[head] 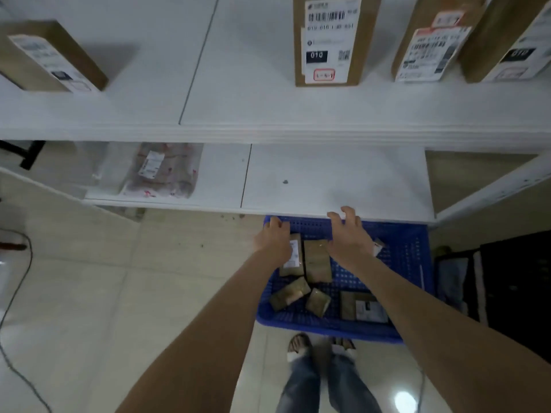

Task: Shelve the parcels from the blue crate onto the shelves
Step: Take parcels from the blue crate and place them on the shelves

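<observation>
Parcels, small and brown, some with white labels, lie loose and flat on the bottom of the blue crate. The crate sits on the floor with its far edge tucked just under the front of the lower shelf, probably so each parcel needs only a short lift.

Both bare arms reach down over the crate. The left hand hovers at the far left corner, beside a labelled parcel. Its back faces the camera, so I cannot tell whether it touches the rim or grips anything. The right hand hangs above the middle of the crate, its fingers spread, relaxed and holding nothing. This looks like a reach for the next pick, not a carry.

That lower shelf carries one soft bagged parcel at its left and is bare in front of the hands. On the upper shelf, cardboard boxes stand with labels facing out, presumably so they can be read. Much of the crate's load is not yet shelved.
</observation>
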